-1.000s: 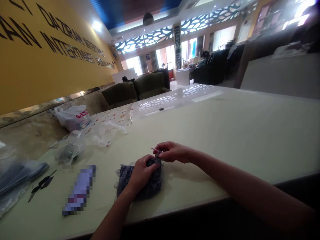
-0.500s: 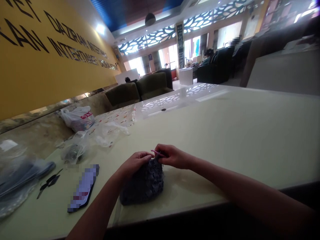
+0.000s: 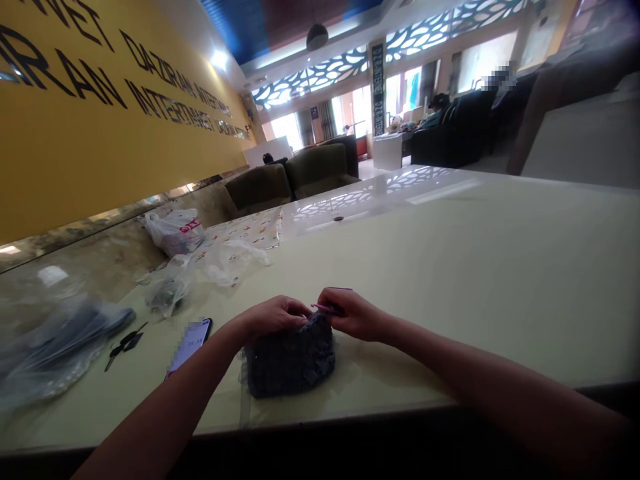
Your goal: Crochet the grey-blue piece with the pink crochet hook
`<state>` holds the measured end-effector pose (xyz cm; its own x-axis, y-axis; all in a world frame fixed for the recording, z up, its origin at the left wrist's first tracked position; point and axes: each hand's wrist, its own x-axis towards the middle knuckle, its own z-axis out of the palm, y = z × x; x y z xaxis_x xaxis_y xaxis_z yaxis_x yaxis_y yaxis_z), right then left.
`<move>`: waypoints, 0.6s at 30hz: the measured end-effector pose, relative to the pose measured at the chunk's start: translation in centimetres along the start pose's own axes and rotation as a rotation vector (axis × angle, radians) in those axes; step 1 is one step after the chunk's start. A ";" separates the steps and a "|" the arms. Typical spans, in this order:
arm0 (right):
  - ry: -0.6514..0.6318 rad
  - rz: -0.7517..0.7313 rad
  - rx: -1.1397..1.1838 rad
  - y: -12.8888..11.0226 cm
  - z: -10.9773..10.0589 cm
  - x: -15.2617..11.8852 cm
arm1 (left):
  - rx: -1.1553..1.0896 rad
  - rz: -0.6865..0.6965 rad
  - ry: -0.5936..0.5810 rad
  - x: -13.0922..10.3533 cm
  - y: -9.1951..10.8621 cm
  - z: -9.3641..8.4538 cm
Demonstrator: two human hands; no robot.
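Observation:
A dark grey crocheted piece [image 3: 290,365], bulky and textured, stands on the pale table near its front edge. My left hand [image 3: 275,315] is closed on its top edge, thumb and fingers pinching the yarn fabric. In my right hand [image 3: 353,315] is a pink crochet hook [image 3: 326,309], gripped between thumb and fingers with its tip pointing left at the top right corner of the piece. The fingers of this hand also touch that corner. Any working strand of yarn is too fine to make out.
Left of my arm lie a phone [image 3: 193,343], partly covered by the forearm, and black scissors [image 3: 124,345]. Clear plastic bags [image 3: 170,293] and a white carrier bag [image 3: 175,232] sit along the wall side. A grey bundle in plastic [image 3: 55,353] is at far left. Armchairs [image 3: 320,170] stand beyond the table.
The view has swung slightly left, shifting everything rightward. The crocheted piece now faces me more squarely, and my left forearm covers part of the phone. Both hands keep their hold.

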<state>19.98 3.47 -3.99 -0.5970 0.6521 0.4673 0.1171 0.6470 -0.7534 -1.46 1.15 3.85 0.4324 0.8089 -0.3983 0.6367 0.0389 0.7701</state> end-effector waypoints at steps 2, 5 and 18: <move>0.009 -0.007 -0.006 0.0 0.1 0.0 | 0.033 -0.011 0.012 0.3 0.0 0.1; 0.014 -0.002 0.006 0.0 0.1 0.1 | 0.064 -0.004 0.053 0.6 -0.1 0.4; 0.016 0.179 0.279 0.4 0.3 0.6 | -0.158 0.096 0.453 -2.1 -2.6 -0.8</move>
<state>19.44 3.96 -4.11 -0.5734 0.7537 0.3213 -0.0039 0.3896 -0.9210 -4.50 -0.16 3.09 0.1408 0.9858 -0.0917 0.4873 0.0116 0.8731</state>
